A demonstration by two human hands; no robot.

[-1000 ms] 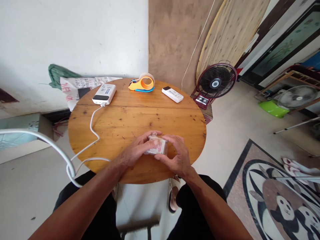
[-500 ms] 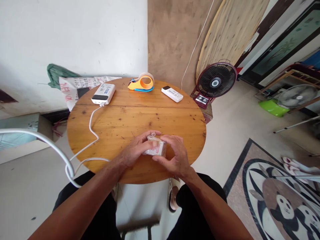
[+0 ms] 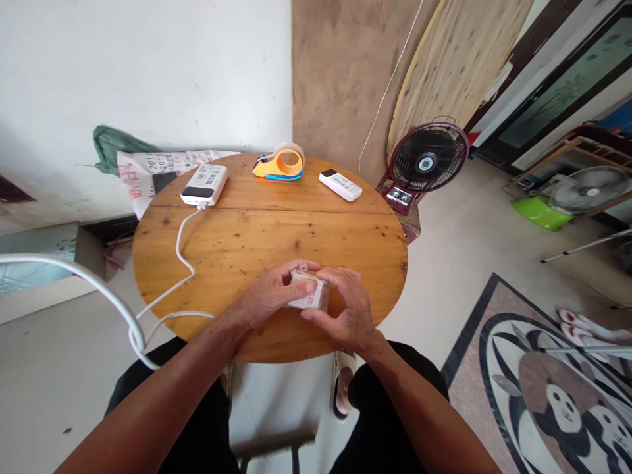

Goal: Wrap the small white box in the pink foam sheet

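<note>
Near the front edge of the round wooden table (image 3: pixel 237 243) is a small white box (image 3: pixel 312 299) with pink-red print, in what looks like clear plastic wrap. My left hand (image 3: pixel 271 289) grips it from the left, thumb lying across the top and index finger curled along the far side. My right hand (image 3: pixel 348 306) is curved about the right end, its index finger at the far corner and its thumb by the near corner. The underside of the box and some fingertips are hidden.
Along the table's back stand a white power bank (image 3: pixel 205 185) with a plugged-in white cable (image 3: pixel 184 253), an orange tape dispenser (image 3: pixel 270 167) and a smaller white power bank (image 3: pixel 340 185). A dark red fan (image 3: pixel 425 161) stands beyond the right edge.
My left thumb has slid slightly right across the top of the box, and more of the printed face shows. My right hand has hardly moved.
</note>
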